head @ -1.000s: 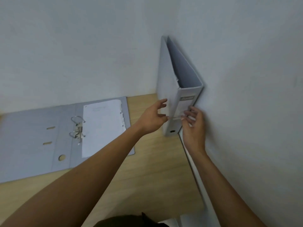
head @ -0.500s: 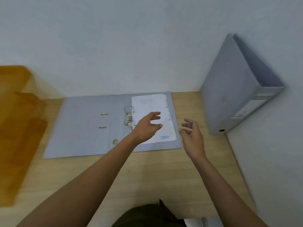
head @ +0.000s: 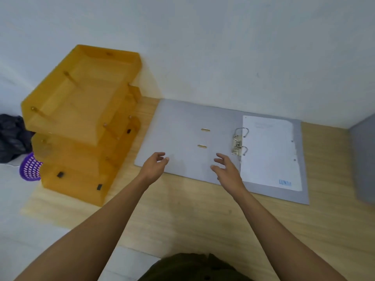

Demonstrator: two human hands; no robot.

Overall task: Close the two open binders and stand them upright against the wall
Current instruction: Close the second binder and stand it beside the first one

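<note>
**Hands over the open binder, nothing gripped**

My left hand (head: 155,166) hovers over the near left corner of the open binder (head: 182,138). Fingers loosely curled and apart, thumb split from the rest, holding nothing. Whether the fingertips touch the cover I cannot tell.

My right hand (head: 227,169) hovers over the near edge of the same cover, at about 3 o'clock from the left hand. Fingers spread and slightly bent, holding nothing. It sits just beside the paper (head: 269,151) and at about 7 o'clock from the rings (head: 240,141).

The open binder lies flat on the desk (head: 203,216), its far edge close to the back wall (head: 223,47). Left cover bare, with two small slots (head: 204,138). The rings are closed arches, standing at the spine. The paper lies on the right cover, at 3 o'clock from the rings, not threaded on them; a small blue mark sits in its near right corner.

The second binder (head: 364,159) shows only as a grey face at the frame's right edge, at 3 o'clock from the open one and apart from it. It stands upright; its spine is out of view.

The orange trays (head: 81,110) are stacked at 9 o'clock from the open binder, near its left edge. Beyond the desk at far left: a purple basket (head: 30,169) and a dark bag (head: 12,136).
</note>
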